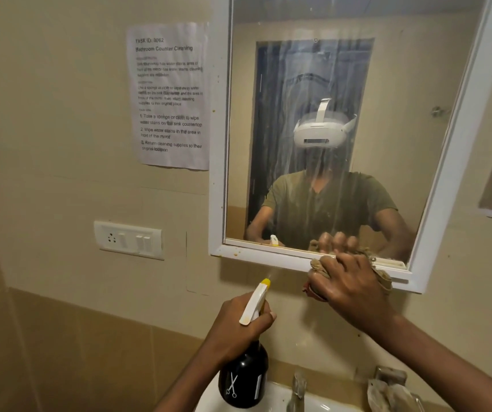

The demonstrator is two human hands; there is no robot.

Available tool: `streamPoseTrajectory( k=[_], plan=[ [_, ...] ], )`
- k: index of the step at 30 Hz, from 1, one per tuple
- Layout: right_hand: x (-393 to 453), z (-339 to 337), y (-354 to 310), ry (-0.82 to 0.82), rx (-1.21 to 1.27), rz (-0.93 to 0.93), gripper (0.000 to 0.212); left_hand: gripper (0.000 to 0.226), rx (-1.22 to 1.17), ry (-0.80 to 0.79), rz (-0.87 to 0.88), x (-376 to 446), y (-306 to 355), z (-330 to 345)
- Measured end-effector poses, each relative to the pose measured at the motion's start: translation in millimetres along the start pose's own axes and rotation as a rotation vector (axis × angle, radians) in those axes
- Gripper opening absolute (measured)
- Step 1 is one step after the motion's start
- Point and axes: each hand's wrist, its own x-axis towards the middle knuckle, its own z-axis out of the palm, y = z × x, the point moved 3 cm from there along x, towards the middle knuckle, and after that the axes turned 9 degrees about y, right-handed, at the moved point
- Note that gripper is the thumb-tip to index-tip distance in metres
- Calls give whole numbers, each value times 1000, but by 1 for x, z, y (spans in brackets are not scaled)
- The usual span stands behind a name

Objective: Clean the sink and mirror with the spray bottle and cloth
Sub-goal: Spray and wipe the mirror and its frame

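Note:
The white-framed mirror (268, 84) hangs on the beige wall, its glass streaked with wet runs. My right hand (348, 285) presses a brownish cloth (383, 273) against the mirror's bottom frame edge. My left hand (238, 325) grips the neck of a black spray bottle (243, 379) with a white trigger head and yellow nozzle, held upright below the mirror and pointing toward the wall. The white sink (271, 396) shows at the bottom edge, under the bottle.
A chrome tap (298, 388) rises behind the sink, with a soap holder (393, 388) to its right. A printed task sheet (168, 96) is taped left of the mirror. A white switch and socket plate (128, 239) sits on the wall lower left.

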Motion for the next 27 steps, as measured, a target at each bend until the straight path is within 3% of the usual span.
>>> streamPoseTrajectory(
  k=[3,7,12,22,27],
  plan=[
    [-2,2,1,-16,-3,-8,9,27,-21,54,-49,1,-3,-2],
    [-4,4,1,-38,-4,-8,12,22,-43,-3,-20,4,-1,-4],
    [6,5,-6,-26,11,9,13,30,-27,91,-37,5,-6,-13],
    [89,49,-82,52,109,26,15,39,-39,109,-39,-4,-23,-39],
    [55,30,-57,45,121,-19,18,20,-3,89,-46,-4,-30,-43]
  ],
)
